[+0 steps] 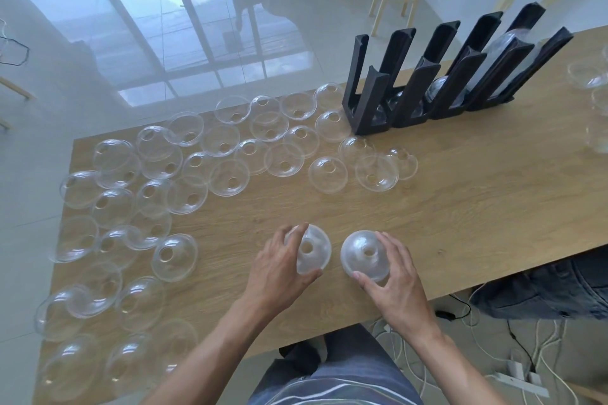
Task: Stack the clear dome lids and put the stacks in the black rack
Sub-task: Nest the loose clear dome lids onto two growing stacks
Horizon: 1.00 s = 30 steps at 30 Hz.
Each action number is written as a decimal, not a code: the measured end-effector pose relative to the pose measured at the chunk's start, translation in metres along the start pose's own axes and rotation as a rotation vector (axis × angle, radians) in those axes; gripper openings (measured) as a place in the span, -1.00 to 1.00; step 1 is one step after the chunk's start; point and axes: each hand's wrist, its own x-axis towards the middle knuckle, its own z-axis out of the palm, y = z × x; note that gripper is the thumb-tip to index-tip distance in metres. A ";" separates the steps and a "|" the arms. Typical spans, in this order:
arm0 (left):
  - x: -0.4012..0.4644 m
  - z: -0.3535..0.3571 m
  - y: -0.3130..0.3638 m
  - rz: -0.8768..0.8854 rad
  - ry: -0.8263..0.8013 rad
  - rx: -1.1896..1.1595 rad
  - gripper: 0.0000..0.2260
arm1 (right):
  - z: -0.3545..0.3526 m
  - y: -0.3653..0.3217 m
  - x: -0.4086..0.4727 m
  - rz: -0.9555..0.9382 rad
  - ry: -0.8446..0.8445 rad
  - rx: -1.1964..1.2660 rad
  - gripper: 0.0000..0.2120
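We are gripping one lid stack with our left hand and another lid stack with our right hand, both on the worktop. Loose lids are lying to the left, and the black rack is standing at the far edge.

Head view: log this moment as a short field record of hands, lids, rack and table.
left hand: grips a lid stack, dome up, on the table
right hand: grips a second lid stack beside it
loose lids: many, spread over the table's left and far side
rack: black, far right, some lids already in its slots
table: light wood
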 end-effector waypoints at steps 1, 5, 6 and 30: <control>0.001 0.001 0.000 -0.002 -0.004 -0.002 -0.16 | 0.000 0.001 0.001 0.000 -0.004 0.001 -0.18; 0.008 0.003 0.003 -0.003 0.001 0.027 -0.15 | -0.006 0.005 0.005 0.013 0.007 0.022 -0.17; 0.011 0.002 0.004 -0.002 0.000 0.040 -0.15 | -0.008 0.005 0.007 0.015 0.008 0.028 -0.17; 0.178 0.000 0.109 0.379 -0.078 0.245 -0.52 | -0.092 0.051 0.193 0.044 0.030 -0.241 -0.25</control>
